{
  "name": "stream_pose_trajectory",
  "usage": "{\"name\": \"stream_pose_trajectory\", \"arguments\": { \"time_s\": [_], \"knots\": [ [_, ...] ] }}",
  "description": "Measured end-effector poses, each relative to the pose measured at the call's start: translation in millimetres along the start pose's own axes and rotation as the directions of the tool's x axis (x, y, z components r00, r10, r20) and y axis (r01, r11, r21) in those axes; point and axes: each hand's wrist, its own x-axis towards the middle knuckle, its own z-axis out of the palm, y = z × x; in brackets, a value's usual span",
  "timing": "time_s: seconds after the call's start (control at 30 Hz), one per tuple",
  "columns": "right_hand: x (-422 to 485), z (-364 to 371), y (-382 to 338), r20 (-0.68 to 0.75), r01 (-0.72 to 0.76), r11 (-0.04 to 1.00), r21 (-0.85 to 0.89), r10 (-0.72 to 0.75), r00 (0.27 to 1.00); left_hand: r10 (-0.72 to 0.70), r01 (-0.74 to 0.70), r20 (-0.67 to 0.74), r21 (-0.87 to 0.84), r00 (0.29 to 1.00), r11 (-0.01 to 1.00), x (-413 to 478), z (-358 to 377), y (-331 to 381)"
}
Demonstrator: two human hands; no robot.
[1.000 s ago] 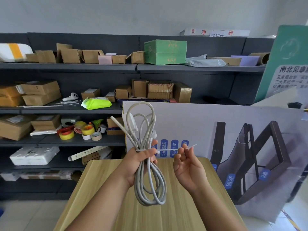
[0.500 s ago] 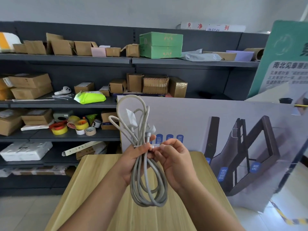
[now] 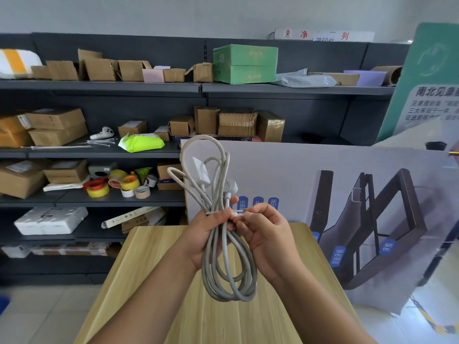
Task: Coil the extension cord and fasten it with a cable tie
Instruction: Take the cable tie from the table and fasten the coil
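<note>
Grey coiled cord [image 3: 224, 264] between both hands [image 3: 238, 234]

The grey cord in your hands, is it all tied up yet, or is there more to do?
Nearly! The grey extension cord is already coiled into loops, gripped in the left hand above the wooden table. The thin white cable tie sits across the bundle, and the right hand is pinching its end. Still left: pulling it snug. Whether it has locked is too small to tell.

Stockroom: shelves [image 3: 104, 85] of cardboard boxes [image 3: 57, 126], tape rolls [image 3: 124, 183].
</note>
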Motion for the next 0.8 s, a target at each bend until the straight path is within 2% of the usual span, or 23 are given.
{"name": "stream_pose_trajectory", "arguments": {
  "time_s": [0.17,0.33,0.5,0.67,0.73,0.8],
  "knots": [
    [-2.1,-4.8,1.3,0.010,-0.002,1.000,0.004,0.002,1.000,0.017,-0.014,-0.028,0.081,0.999,0.997,-1.4,1.3,-2.6],
    [-3.5,-12.0,-1.6,0.044,-0.014,0.990,-0.137,0.020,0.999,0.050,-0.030,-0.097,0.197,0.994,0.980,-1.7,0.4,-6.2],
    [-5.7,-13.4,-1.2,0.039,-0.089,0.995,0.046,0.087,0.995,0.079,-0.054,-0.110,0.216,0.991,0.975,-4.0,7.7,-5.7],
    [-7.4,-16.3,1.9,-0.010,-0.076,0.994,0.075,0.077,0.997,0.131,-0.093,-0.132,0.263,0.983,0.960,-3.2,12.6,-12.3],
    [-7.7,-19.1,3.5,-0.033,-0.076,0.996,0.036,0.077,0.996,0.186,-0.126,-0.177,0.304,0.966,0.944,-0.5,11.3,-14.7],
    [-8.7,-21.2,4.7,-0.069,-0.067,0.993,-0.093,0.061,0.996,0.234,-0.152,-0.199,0.358,0.952,0.921,1.1,9.3,-16.1]
  ]
}}
